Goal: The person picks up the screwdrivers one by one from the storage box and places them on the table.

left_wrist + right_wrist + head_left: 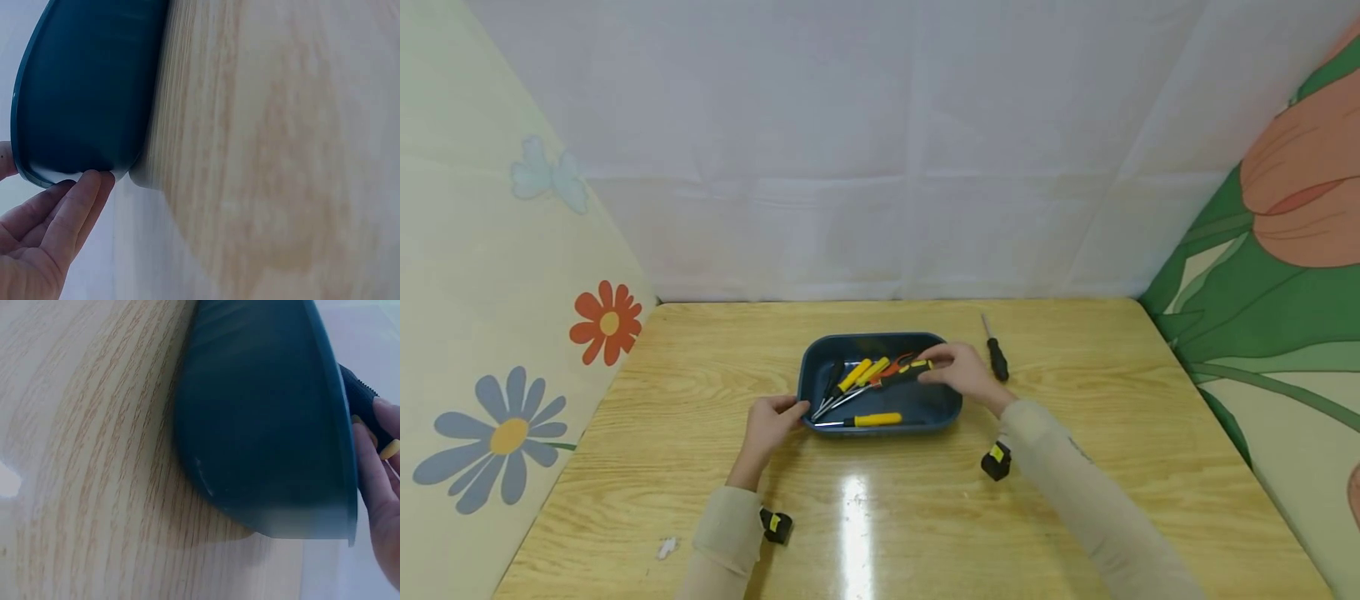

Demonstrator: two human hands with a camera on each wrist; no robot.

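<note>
A dark blue plastic bin (936, 406) sits on the table. My left hand (769, 427) pinches its left rim, thumb over the edge and fingers (72, 219) against the outer wall. Over the bin's right part, my right hand (958, 372) holds a screwdriver by its black and yellow handle (901, 374); the shaft slants down to the left inside the bin. In the right wrist view that handle (362, 397) shows beyond the rim. Yellow-handled screwdrivers (877, 419), a black-handled tool (833, 377) and a red-orange tool (891, 367), partly covered, lie in the bin.
A black-handled screwdriver (997, 360) lies on the wooden table (1075, 358) right of the bin. Black wrist cameras (996, 461) show below both forearms. A small white scrap (667, 547) is at the front left. A white cloth (850, 167) hangs behind the table.
</note>
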